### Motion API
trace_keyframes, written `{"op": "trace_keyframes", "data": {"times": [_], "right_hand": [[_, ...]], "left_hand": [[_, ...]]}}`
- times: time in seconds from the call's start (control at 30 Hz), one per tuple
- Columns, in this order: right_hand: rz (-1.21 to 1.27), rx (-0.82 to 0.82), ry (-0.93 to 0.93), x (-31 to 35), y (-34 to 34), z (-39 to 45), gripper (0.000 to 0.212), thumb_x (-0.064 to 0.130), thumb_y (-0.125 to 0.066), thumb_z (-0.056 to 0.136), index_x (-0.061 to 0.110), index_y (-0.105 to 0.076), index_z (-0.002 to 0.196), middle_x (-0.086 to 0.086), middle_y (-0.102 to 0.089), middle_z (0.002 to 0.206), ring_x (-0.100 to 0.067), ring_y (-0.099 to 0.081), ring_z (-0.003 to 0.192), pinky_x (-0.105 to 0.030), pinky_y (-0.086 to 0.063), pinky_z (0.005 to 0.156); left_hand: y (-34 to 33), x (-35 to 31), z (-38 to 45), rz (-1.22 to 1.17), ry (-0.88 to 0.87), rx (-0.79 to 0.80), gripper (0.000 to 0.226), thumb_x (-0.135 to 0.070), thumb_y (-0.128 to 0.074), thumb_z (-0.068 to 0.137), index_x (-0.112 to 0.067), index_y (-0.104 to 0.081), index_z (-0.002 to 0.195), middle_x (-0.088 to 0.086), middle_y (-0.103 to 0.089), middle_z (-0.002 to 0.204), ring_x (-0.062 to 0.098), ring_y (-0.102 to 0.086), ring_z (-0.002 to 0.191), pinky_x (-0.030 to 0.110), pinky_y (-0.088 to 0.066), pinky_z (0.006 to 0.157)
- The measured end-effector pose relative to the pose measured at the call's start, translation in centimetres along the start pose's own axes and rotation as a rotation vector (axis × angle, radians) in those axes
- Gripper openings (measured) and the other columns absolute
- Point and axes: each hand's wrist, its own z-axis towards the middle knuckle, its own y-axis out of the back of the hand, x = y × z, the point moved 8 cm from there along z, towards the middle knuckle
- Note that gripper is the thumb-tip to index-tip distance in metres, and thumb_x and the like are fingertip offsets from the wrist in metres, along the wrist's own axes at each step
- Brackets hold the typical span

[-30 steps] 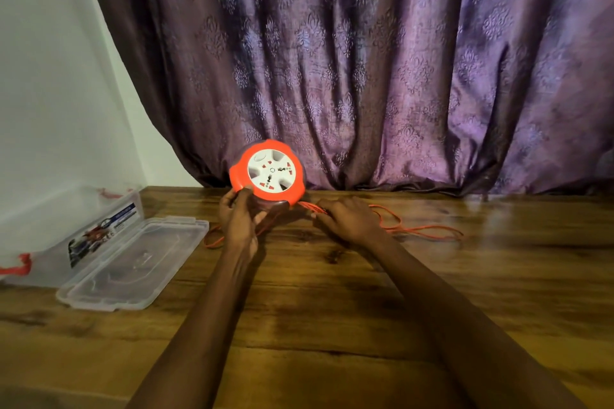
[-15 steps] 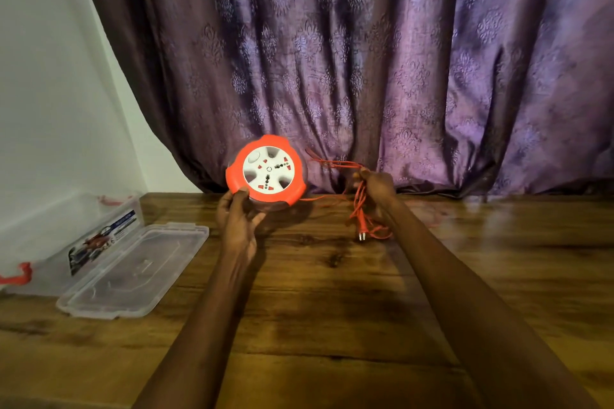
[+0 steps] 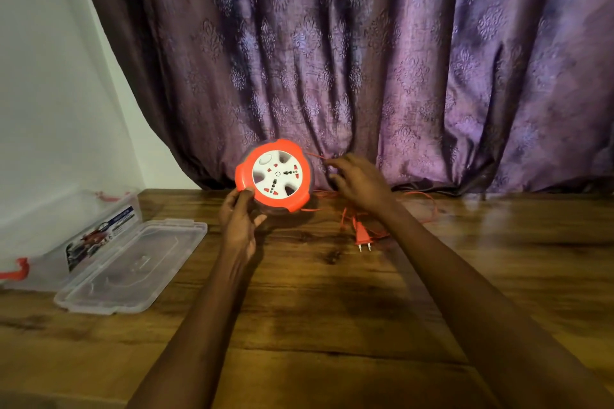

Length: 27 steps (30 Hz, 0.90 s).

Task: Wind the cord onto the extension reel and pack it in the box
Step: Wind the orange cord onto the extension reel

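Winding step, early on. Left hand (image 3: pixel 240 221) grips the orange reel (image 3: pixel 275 175) by its lower-left rim, held up off the bench (image 3: pixel 332 325), socket face toward the camera. Right hand (image 3: pixel 360 181) is just right of the reel, fingers (image 3: pixel 335 163) loosely curled at the thin orange cord (image 3: pixel 428 206); can't tell if it actually pinches it. Most cord lies loose on the bench, plug (image 3: pixel 362 236) included. Next probably calls for feeding cord around the rim under light tension. Clear box (image 3: pixel 83 229) sits open far left, lid (image 3: pixel 133 264) beside it.
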Motion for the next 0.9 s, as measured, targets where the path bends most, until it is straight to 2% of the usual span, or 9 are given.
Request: {"op": "trace_keyframes", "data": {"times": [0.1,0.2,0.37,0.57,0.63,0.7,0.77,0.83,0.9], "right_hand": [[-0.127,0.068,0.366,5.4,-0.6,0.8,0.042,0.028,-0.056,0.094,0.028,-0.057,0.136,-0.006,-0.057,0.132,-0.028,-0.056,0.113,-0.041,-0.045,0.092],[-0.308,0.14,0.499,7.9,-2.0,0.8,0.043,0.039,-0.054,0.094,0.038,-0.053,0.137,-0.003,-0.048,0.144,-0.027,-0.05,0.121,-0.042,-0.041,0.091],[-0.442,0.156,0.449,8.3,-2.8,0.6,0.051,0.05,-0.052,0.089,0.045,-0.041,0.139,-0.002,-0.05,0.129,-0.025,-0.047,0.115,-0.043,-0.038,0.092],[-0.448,0.136,0.3,8.2,-3.4,1.0,0.061,0.042,-0.061,0.081,0.044,-0.041,0.139,-0.01,-0.063,0.113,-0.032,-0.055,0.106,-0.041,-0.04,0.088],[-0.387,0.11,0.153,7.6,-3.1,1.4,0.062,0.056,-0.057,0.078,0.043,-0.043,0.137,-0.009,-0.07,0.108,-0.032,-0.061,0.103,-0.039,-0.044,0.086],[-0.182,0.068,-0.169,5.8,-2.9,1.4,0.066,0.067,-0.057,0.069,0.043,-0.047,0.13,-0.007,-0.072,0.107,-0.031,-0.065,0.099,-0.038,-0.048,0.084],[0.241,0.063,-0.57,3.8,-3.8,0.3,0.065,0.068,-0.061,0.063,0.033,-0.058,0.118,-0.002,-0.071,0.1,-0.023,-0.066,0.088,-0.038,-0.051,0.08],[0.855,0.059,-0.889,2.9,-6.2,-0.9,0.052,0.061,-0.067,0.072,0.014,-0.069,0.095,-0.003,-0.073,0.074,-0.016,-0.059,0.053,-0.03,-0.049,0.054],[1.16,0.055,-1.063,2.5,-7.9,-1.9,0.048,0.054,-0.07,0.079,0.006,-0.066,0.08,-0.009,-0.071,0.059,-0.011,-0.047,0.031,-0.018,-0.036,0.038]], "left_hand": [[-0.1,-0.1,0.0,0.039,-0.013,0.033,0.02,-0.015,-0.061,0.096,-0.012,-0.065,0.116,0.001,-0.074,0.09,0.008,-0.069,0.067,0.02,-0.052,0.05],[-0.4,-0.1,-0.3,0.05,-0.041,0.068,0.009,-0.008,-0.058,0.097,-0.016,-0.062,0.094,-0.009,-0.063,0.056,-0.002,-0.054,0.043,0.013,-0.038,0.036],[-0.6,0.2,-0.6,0.116,-0.03,0.066,0.019,-0.011,-0.061,0.096,-0.011,-0.065,0.114,0.006,-0.071,0.087,0.013,-0.065,0.069,0.022,-0.053,0.047],[-1.5,0.8,-0.9,0.147,-0.049,0.1,0.029,-0.013,-0.064,0.096,-0.004,-0.06,0.123,0.014,-0.065,0.103,0.021,-0.061,0.081,0.028,-0.048,0.055],[-1.7,1.0,-1.0,0.161,-0.084,0.085,0.035,-0.009,-0.065,0.095,0.001,-0.055,0.127,0.004,-0.068,0.093,0.012,-0.061,0.07,0.026,-0.047,0.05],[-2.1,1.1,-1.1,0.183,-0.137,0.086,0.031,-0.004,-0.066,0.093,-0.002,-0.055,0.122,-0.008,-0.072,0.081,0.006,-0.064,0.064,0.024,-0.052,0.052],[-2.9,1.0,-1.2,0.258,-0.206,0.108,0.028,0.003,-0.065,0.091,-0.009,-0.054,0.114,-0.007,-0.073,0.08,0.001,-0.066,0.069,0.021,-0.055,0.062],[-3.8,1.0,-1.3,0.324,-0.245,0.148,0.031,0.006,-0.065,0.09,-0.007,-0.053,0.115,0.002,-0.069,0.089,0.005,-0.065,0.077,0.024,-0.055,0.072],[-4.0,1.0,-1.3,0.342,-0.259,0.162,0.034,0.007,-0.065,0.09,-0.003,-0.052,0.12,0.008,-0.067,0.095,0.01,-0.063,0.081,0.031,-0.053,0.078]]}}
